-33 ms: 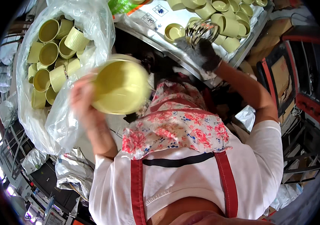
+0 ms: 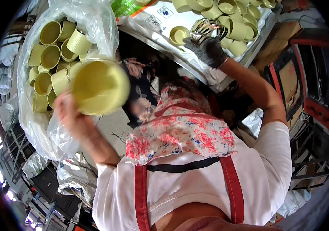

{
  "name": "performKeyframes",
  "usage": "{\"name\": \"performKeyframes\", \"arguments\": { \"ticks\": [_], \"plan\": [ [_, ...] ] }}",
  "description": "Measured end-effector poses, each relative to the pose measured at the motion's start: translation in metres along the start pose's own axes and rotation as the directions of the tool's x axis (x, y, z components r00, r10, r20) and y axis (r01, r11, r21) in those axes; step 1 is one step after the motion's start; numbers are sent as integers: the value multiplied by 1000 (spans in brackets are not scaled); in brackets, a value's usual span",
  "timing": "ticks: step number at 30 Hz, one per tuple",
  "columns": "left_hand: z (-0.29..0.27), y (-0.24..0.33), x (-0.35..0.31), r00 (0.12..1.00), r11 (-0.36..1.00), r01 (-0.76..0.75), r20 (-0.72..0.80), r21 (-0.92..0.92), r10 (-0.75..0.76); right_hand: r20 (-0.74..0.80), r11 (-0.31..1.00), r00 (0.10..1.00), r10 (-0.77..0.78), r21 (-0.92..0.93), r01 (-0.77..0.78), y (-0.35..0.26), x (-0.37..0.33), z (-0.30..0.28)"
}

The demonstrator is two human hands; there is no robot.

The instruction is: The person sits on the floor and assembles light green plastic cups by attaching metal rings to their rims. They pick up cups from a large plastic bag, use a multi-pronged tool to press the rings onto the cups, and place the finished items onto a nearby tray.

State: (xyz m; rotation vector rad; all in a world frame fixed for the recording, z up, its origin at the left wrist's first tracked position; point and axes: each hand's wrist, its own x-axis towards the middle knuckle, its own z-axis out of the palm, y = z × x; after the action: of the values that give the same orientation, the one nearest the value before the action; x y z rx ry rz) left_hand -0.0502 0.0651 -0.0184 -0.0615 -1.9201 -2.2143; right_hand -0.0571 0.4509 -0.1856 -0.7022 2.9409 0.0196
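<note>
The left hand (image 2: 67, 109) has its fingers grasping a round, pale-yellow, open-mouthed pot (image 2: 101, 87) beside a clear plastic bag (image 2: 104, 21) — probably stiff, light, breakable; best held by its wall. The grey-gloved right hand (image 2: 208, 52) grasps shiny metal rings (image 2: 210, 29).

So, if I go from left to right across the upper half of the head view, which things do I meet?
Clear plastic bag → yellow cup in the left hand → another cup → gloved right hand → red-framed object.
</note>
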Motion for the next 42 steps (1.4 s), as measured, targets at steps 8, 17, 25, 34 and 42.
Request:
{"name": "performKeyframes", "arguments": {
  "ticks": [8, 17, 25, 34, 42],
  "plan": [
    [-3, 12, 12, 929, 909, -169, -247, 382, 276, -60, 996, 997, -41, -78, 36, 124, 30, 161],
    [78, -50, 5, 927, 977, 84, 345, 196, -149, -48, 967, 997, -56, 245, 66, 114, 44, 110],
    [139, -67, -12, 394, 904, -319, 907, 283, -144, -130, 229, 978, -165, 959, 166, -31, -43, -37],
    [110, -65, -73, 365, 926, -205, 903, 316, -228, 85, -127, 980, -178, 986, -108, -88, -83, -40],
    [103, -69, -79, 345, 959, 59, 896, 278, -281, 91, -91, 986, -137, 990, -105, -99, -91, -50]
  ]
}}
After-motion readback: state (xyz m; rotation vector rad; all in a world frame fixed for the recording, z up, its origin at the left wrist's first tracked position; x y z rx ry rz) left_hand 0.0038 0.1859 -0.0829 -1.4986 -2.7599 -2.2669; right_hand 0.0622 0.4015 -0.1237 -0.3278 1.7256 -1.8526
